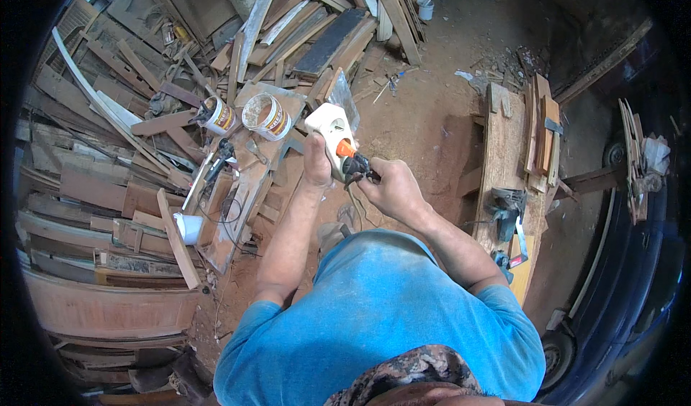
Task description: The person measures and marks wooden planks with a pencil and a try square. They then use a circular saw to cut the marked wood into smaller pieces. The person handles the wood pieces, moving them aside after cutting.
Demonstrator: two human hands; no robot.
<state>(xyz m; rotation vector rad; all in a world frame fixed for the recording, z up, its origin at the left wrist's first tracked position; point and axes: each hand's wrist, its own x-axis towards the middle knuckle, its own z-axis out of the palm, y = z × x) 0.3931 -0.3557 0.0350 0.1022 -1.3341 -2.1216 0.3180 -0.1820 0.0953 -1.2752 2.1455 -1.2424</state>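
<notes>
My left hand (317, 163) is wrapped round the side of a white power strip (328, 122), held up in front of my chest. At least one bare socket shows at its far end. An orange plug (345, 149) sits in the strip's middle part. At the near end my right hand (395, 188) grips a black plug (355, 167), which is against the strip; how deep it is seated I cannot tell. A thin cord (355, 199) hangs below that plug.
Two white buckets (267, 116) stand on a low bench at left, near a black-handled tool (220, 154). Stacked boards (108, 183) fill the left side. A workbench (504, 143) at right carries planks and a power tool (506, 208). A dark blue car (640, 262) stands far right.
</notes>
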